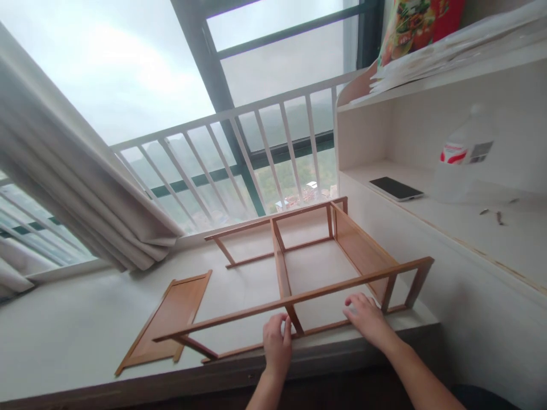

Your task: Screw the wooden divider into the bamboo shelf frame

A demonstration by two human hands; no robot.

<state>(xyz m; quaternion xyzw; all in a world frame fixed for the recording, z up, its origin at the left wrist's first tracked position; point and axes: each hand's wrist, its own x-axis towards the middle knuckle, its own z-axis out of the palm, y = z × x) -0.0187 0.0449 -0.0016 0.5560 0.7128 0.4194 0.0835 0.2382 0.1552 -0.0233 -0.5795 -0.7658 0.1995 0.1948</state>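
A brown wooden shelf frame (359,278) lies on its side on a pale window ledge, with a panel at its right end and a crosspiece (280,259) in the middle. My left hand (277,341) is at the near side, beside the post below that crosspiece. Its fingers are curled in, thumb close to forefinger; whatever may be between them is hidden. Further right, my right hand (366,319) hovers over the near lower rail with bent fingers apart and nothing visible in them. A separate wooden panel (173,316) lies flat to the left, partly under the frame's left end.
White railings (265,154) and a window stand behind the ledge. A grey curtain (85,154) hangs at left. On the right-hand shelf are a phone (395,188), a clear plastic bottle (459,159) and small pieces (499,217). A colourful bag (410,28) sits above.
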